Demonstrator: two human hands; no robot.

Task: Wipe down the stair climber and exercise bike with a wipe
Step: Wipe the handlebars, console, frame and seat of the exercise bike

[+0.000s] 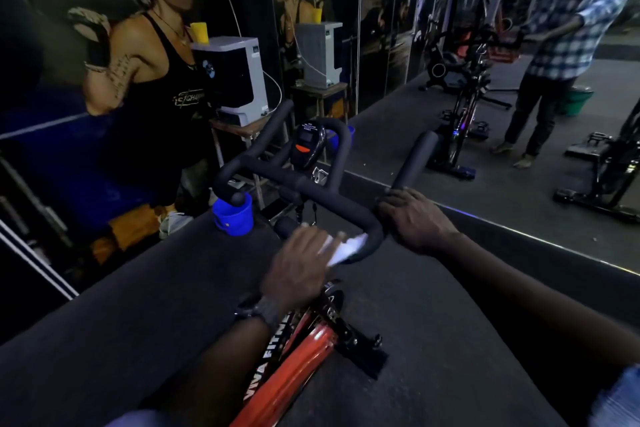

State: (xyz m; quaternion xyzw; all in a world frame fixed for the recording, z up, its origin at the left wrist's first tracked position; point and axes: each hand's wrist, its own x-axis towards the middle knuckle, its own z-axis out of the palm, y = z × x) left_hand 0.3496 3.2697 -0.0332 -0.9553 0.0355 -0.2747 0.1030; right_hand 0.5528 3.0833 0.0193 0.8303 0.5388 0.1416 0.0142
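Now wipe against handlebar.

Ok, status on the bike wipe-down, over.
Left hand pressing white wipe on black foam handlebar. Right hand gripping handlebar. Nothing in the way.

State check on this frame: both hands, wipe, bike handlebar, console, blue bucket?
left hand: holds the white wipe, pressing it on the handlebar's near bend
right hand: gripping the handlebar's right side
white wipe: crumpled, against the bar
black padded handlebar: upright on the orange-framed bike
black console: screen dark
blue bucket: upright on floor, contents not visible
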